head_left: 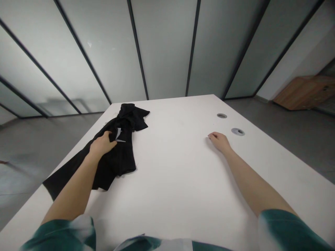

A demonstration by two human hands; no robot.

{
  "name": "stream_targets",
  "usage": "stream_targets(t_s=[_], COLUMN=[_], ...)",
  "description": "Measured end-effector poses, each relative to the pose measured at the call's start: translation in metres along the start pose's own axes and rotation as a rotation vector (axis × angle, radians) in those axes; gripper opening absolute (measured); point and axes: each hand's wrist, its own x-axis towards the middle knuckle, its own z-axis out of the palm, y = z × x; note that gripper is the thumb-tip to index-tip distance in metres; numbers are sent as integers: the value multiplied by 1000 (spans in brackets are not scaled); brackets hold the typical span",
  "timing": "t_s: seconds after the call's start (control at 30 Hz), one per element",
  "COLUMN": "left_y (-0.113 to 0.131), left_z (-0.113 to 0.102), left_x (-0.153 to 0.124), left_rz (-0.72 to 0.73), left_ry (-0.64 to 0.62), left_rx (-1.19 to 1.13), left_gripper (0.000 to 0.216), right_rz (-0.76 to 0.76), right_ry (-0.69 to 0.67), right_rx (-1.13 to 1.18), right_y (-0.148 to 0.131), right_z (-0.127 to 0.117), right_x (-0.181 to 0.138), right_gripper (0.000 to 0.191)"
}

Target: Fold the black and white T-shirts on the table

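Note:
A crumpled black garment [123, 153] with a small white label lies on the left side of the white table [178, 174], one end trailing toward the left edge. My left hand [102, 143] rests on the garment with its fingers curled into the cloth, gripping it. My right hand [219, 140] lies on the bare tabletop to the right, fingers loosely bent and holding nothing, close to two round cable holes.
Two grey cable grommets [237, 131] sit in the table at the right. Frosted glass partitions with dark frames [162, 48] stand behind the table. A wooden cabinet [306, 91] stands on the grey floor at the far right.

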Motion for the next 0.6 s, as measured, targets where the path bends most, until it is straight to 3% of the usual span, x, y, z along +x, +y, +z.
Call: stream_targets(t_s=[0.2,0.3,0.37,0.47,0.53,0.6], left_y=[-40,-65,-75,-74,-61,-39], left_z=[-84,-102,-95,-64,-41,-23], left_x=[20,39,49,49,38,22], left_rz=[-98,-83,-1,110,94,169], left_ry=[163,232,65,-269,-154,103], left_rx=[-66,58,105,136,199,163], left_gripper=[57,59,59,60,72,78], right_rz=[1,8,9,0,-2,0], right_ry=[-9,-9,-10,-11,-9,-3], right_rx=[2,-1,-4,-6,-6,-6], right_y=[-4,-7,-8,-8,-6,-5], right_z=[-2,-3,-3,-3,-2,0], right_x=[-1,-2,-2,-1,-1,-1], right_gripper=[31,30,30,30,30,30])
